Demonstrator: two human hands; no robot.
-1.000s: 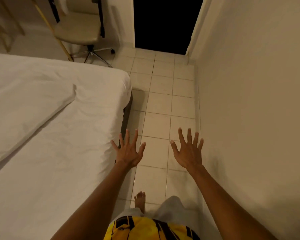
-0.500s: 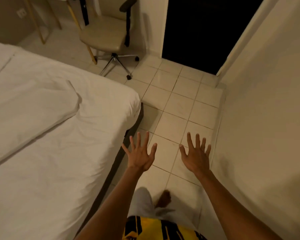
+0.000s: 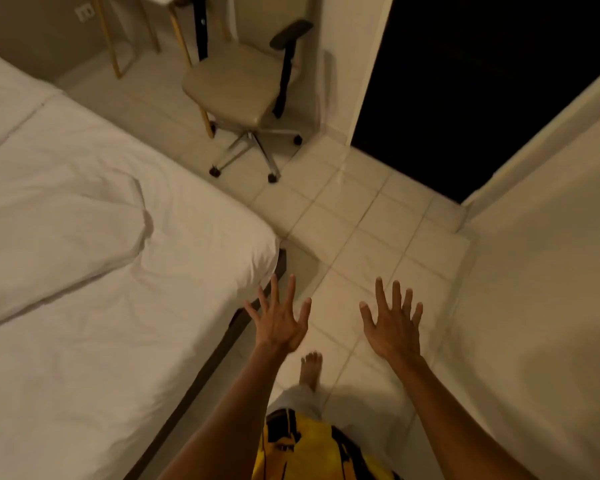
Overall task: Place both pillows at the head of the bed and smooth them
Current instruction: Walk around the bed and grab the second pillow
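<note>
Hands, left (image 3: pixel 280 325) and right (image 3: pixel 392 330), spread empty, beside bed (image 3: pixel 201 237) corner

My left hand (image 3: pixel 280 323) and right hand (image 3: pixel 392 327) hang spread over bare floor tiles (image 3: pixel 371 237), room ahead. Just left of my left hand the bed (image 3: pixel 187 237) edge blocks; close right of my right hand stands a wall (image 3: pixel 541 306). Ahead-left, a wheeled chair (image 3: pixel 236 98).

A beige office chair (image 3: pixel 236 98) stands on pale floor tiles (image 3: pixel 371 244).
</note>
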